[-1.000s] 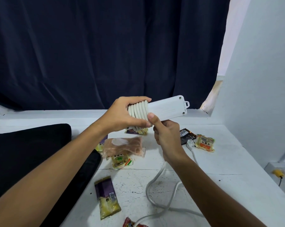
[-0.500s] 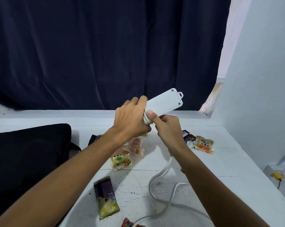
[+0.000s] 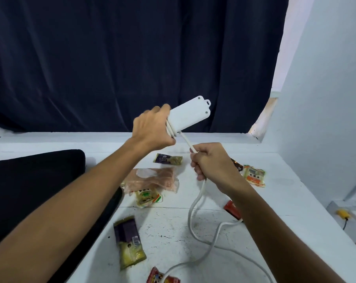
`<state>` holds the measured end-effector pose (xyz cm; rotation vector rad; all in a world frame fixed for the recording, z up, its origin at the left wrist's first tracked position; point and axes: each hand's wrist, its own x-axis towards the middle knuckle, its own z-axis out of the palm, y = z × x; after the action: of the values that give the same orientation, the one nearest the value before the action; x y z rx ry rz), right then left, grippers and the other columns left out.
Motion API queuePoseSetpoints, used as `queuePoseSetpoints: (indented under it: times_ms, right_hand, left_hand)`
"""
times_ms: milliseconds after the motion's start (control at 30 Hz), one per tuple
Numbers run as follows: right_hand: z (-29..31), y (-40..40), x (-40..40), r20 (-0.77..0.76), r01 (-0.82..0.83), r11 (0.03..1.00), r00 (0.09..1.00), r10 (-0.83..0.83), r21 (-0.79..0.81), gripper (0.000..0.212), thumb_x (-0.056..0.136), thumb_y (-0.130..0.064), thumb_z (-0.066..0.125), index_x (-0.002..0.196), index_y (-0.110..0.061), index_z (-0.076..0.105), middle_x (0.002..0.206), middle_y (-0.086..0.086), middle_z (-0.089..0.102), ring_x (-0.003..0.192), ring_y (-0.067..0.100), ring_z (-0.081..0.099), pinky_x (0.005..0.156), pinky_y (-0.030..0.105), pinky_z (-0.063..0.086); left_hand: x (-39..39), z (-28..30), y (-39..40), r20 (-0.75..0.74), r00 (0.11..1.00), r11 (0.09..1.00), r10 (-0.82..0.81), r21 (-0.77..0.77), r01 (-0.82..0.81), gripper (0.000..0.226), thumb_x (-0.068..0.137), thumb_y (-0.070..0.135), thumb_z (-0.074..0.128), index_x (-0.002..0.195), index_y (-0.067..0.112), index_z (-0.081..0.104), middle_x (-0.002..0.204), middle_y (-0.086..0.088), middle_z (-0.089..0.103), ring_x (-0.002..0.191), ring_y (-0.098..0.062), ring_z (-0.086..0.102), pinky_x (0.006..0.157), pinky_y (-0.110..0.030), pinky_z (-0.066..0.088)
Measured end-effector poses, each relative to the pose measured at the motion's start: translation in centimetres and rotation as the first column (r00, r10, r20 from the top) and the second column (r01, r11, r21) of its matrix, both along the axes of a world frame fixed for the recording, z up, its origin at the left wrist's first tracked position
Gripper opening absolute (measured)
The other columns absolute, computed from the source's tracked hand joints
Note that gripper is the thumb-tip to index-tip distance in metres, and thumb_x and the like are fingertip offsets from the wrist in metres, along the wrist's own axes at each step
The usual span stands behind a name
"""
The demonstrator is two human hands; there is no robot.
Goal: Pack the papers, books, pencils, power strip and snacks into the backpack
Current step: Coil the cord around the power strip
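Head view: left hand (image 3: 152,128) raised above the table (image 3: 275,201), fingers curled tight round the near end of the white power strip (image 3: 190,115), pinning several cord loops against its body. Strip tilts up to the right, back side showing. Right hand (image 3: 210,163) lower, closed in a fist on the white cord (image 3: 195,209), which runs taut from the strip into the fist, then trails loosely across the table. Black backpack (image 3: 36,190) lies at left. Snack packets (image 3: 129,242) scattered on the tabletop under both arms.
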<state>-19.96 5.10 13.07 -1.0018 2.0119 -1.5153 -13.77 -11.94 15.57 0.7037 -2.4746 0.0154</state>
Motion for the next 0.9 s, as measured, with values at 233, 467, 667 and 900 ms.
queuePoseSetpoints:
  times_ms: [233,467,667,900]
  right_hand:
    - [0.0,-0.4,0.3,-0.217,-0.081,0.968,0.967,0.134,0.238,0.025,0.092,-0.007,0.053,0.116,-0.012,0.059,0.087,0.002,0.058,0.055,0.015,0.060,0.058,0.033,0.058]
    - [1.5,-0.7,-3.3,-0.417,-0.035,0.999,0.909,0.021,-0.026,0.011,0.073,-0.009,0.079,0.074,-0.009,0.068,0.074,0.003,0.068,0.063,0.016,0.062,0.058,0.025,0.048]
    - [0.2,-0.6,-5.5,0.251,-0.261,0.946,0.919,0.305,-0.195,0.007,0.072,-0.004,0.073,0.071,-0.008,0.067,0.057,-0.001,0.054,0.044,0.005,0.041,0.039,0.014,0.031]
    - [-2.0,-2.1,-3.4,0.550,-0.161,0.896,0.740,0.387,-0.413,0.027,0.085,-0.004,0.048,0.065,-0.012,0.064,0.052,-0.003,0.049,0.042,0.006,0.038,0.042,0.018,0.025]
  left_hand:
    - [0.5,-0.5,-0.8,0.288,0.955,0.986,0.073,-0.163,-0.026,0.058,0.061,0.025,0.079,0.110,0.018,0.047,0.096,0.001,0.056,0.080,-0.022,0.046,0.061,-0.032,0.035]
    - [3.6,-1.1,-1.3,0.574,0.749,0.943,-0.332,0.188,0.274,0.061,0.045,0.055,0.076,0.096,0.034,0.050,0.087,0.011,0.057,0.083,-0.016,0.055,0.066,-0.034,0.046]
    - [5.5,-1.2,-0.4,0.228,0.717,0.648,-0.658,0.656,0.386,0.062,0.045,0.020,0.083,0.104,0.021,0.062,0.096,0.001,0.067,0.086,-0.017,0.065,0.071,-0.044,0.056]
    - [5.9,-0.9,0.6,-0.098,0.750,0.430,-0.654,0.767,0.476,0.084,0.054,0.005,0.084,0.126,0.019,0.044,0.095,-0.015,0.066,0.083,-0.035,0.066,0.068,-0.049,0.056]
